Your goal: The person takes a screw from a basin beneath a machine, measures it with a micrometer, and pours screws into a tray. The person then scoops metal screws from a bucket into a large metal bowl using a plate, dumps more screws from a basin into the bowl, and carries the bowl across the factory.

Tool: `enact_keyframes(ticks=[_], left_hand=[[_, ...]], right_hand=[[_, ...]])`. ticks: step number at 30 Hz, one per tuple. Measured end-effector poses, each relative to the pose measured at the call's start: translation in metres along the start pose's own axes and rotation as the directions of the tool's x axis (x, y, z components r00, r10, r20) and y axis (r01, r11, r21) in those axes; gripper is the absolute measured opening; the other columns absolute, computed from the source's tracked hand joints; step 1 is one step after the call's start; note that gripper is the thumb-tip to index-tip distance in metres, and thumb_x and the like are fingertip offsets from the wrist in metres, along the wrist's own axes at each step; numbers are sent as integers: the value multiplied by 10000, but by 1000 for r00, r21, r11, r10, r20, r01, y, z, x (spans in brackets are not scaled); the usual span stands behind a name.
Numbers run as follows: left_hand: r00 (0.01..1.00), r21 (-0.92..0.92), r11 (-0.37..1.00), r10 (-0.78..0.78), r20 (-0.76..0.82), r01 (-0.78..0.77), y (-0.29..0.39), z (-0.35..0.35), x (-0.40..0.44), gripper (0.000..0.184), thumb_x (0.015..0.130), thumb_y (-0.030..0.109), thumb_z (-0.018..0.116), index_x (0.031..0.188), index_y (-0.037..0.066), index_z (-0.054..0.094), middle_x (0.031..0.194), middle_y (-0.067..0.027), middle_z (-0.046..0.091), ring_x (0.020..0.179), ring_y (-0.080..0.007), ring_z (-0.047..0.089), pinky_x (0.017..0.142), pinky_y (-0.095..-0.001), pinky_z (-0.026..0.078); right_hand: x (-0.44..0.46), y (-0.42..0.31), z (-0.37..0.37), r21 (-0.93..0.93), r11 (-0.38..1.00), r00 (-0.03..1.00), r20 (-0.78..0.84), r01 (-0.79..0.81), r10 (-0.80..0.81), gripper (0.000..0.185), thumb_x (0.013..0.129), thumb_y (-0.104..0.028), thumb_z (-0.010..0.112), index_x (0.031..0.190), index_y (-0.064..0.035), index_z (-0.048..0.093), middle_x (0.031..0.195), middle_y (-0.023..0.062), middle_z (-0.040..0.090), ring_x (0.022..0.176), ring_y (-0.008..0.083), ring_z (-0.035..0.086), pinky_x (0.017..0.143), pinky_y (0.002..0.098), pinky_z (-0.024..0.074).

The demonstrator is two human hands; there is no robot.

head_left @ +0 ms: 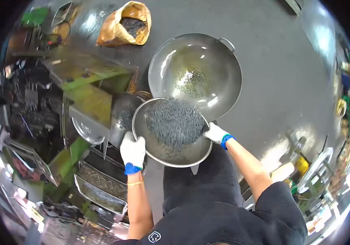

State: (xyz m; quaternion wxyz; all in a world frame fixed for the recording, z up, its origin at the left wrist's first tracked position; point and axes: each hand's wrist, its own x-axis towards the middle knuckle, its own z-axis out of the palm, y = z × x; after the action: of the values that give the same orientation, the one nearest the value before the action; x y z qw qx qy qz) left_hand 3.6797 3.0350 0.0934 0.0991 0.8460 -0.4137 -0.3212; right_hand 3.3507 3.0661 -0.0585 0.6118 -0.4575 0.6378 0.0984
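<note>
I hold a round metal basin (pixel 155 143) in front of my legs. A heap of small dark metal pieces (pixel 176 122) lies in it, their exact kind too fine to make out. My left hand (pixel 133 152), in a white glove with a blue cuff, is closed on the rim at the left. At the right rim my right hand (pixel 216 135), gloved the same way, grips the basin too. Just beyond, partly covered by the basin, is a large wide metal pan (pixel 226 77) with loop handles. Yellowish oil and scattered small pieces show at its bottom.
A brown paper bag (pixel 111 30) with dark contents stands open on the grey floor (pixel 273 73). To my left is a green machine (pixel 89 102) with a metal chute, and a dark mesh-sided crate (pixel 101 183). Tools and equipment crowd the right edge.
</note>
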Motion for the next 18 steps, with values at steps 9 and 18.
enact_keyframes(ticks=[9,18], left_hand=[[957,567,776,175,229,-278,173,64,101,285,797,268,607,867,-7,639,863,-261,656,854,-441,637,758,-473,500],[942,683,651,200,268,-332,274,80,98,346,812,296,565,955,-2,665,964,-265,667,964,-438,634,853,-480,496]], right_hand=[[28,14,-31,594,740,867,497,-315,-30,201,775,-179,661,908,-67,560,605,-20,470,407,83,402,351,261,275],[22,24,-44,778,557,869,458,-290,-187,284,814,-303,679,843,-20,663,640,63,588,438,131,471,403,294,353]])
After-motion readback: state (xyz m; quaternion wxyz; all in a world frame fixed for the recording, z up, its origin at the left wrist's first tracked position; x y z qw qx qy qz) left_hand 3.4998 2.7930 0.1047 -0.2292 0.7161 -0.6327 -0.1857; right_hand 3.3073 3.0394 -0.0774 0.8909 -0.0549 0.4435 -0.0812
